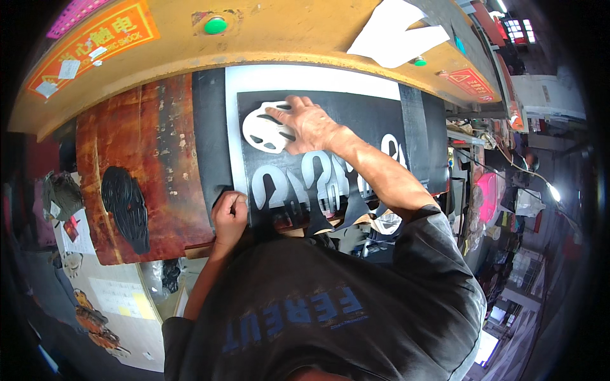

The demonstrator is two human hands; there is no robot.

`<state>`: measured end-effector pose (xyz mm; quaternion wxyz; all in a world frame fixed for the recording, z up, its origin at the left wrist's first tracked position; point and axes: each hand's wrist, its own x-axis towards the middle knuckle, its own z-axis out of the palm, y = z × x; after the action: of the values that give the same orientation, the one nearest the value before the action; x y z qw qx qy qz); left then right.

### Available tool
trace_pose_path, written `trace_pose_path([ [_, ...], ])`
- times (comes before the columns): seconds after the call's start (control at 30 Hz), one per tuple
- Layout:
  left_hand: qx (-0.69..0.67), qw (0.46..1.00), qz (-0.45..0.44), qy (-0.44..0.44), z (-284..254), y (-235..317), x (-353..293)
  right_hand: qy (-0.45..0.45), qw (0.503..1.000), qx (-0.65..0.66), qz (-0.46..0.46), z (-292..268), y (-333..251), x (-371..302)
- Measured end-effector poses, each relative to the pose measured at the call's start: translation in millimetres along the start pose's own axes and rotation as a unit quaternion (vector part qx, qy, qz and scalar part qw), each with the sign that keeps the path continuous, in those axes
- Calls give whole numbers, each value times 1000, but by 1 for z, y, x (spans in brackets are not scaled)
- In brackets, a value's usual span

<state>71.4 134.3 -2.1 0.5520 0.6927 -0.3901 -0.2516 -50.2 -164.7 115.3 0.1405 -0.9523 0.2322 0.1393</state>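
My right hand grips the right side of a white cutting die, a rounded shape with dark slots. The die rests on a black sheet near its far left corner. Nearer me, the sheet has several curved cut-out openings that show the pale surface below, and strips of it hang over the front edge. At the sheet's near left edge is my left hand, its fingers curled closed. Whatever it may hold is hidden.
A yellow machine beam with a green button and white paper pieces spans the far side. To the left, a stack of black cut pieces lies on a worn brown board. Crowded shelves stand at the right.
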Motion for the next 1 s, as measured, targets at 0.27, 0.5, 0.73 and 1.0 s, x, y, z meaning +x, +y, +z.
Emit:
trace_pose_path([
  [0.27,-7,999,-17,-41,-2,-12,6,112,991,69,-16,24,36,-25],
  [0.5,-75,990,-123,-6,-9,-24,-17,347,855,292,252,76,90,-137],
  [0.73,103,990,99,5,-12,-12,-6,447,740,395,311,105,74,-186],
  [1.0,324,940,105,32,28,-17,99,583,654,384,291,57,154,-151],
])
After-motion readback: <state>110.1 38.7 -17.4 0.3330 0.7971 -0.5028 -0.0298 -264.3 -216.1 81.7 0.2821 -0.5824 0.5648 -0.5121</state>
